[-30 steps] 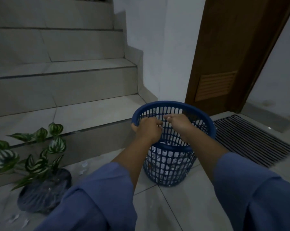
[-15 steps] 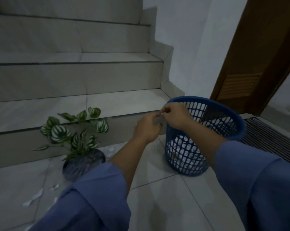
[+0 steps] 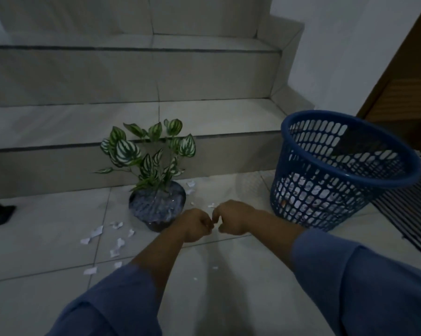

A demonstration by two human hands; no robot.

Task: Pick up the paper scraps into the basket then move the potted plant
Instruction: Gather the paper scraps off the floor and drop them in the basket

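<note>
Two blue sleeves (image 3: 364,284) reached in from the bottom of the frame, and the left hand (image 3: 196,225) and right hand (image 3: 231,219) met knuckle to knuckle low over the tiled floor (image 3: 228,287), both curled nearly into fists. Whether either held a scrap could not be told; nothing white showed between the fingers.

Paper scraps (image 3: 95,232) lay scattered at about nine o'clock from the hands, with a few more specks (image 3: 214,267) at six o'clock and another small cluster (image 3: 190,186) at twelve o'clock, just beside the pot. The potted plant (image 3: 156,175), its striped leaves upright in a dark round pot, stood at eleven o'clock, close to the foot of the lowest stair (image 3: 156,117).

The blue mesh basket (image 3: 337,170) sat at two o'clock, white paper visible through its lower holes, a ribbed doormat (image 3: 408,214) behind it at three o'clock.

Judged from the litter left, the gathering was unfinished. The step would go best with the fingers opened flat and swept along the tile to bunch the thin pieces, the nine o'clock group first, then the ones beside the pot, before the plant was lifted by the pot rather than the stems.
</note>
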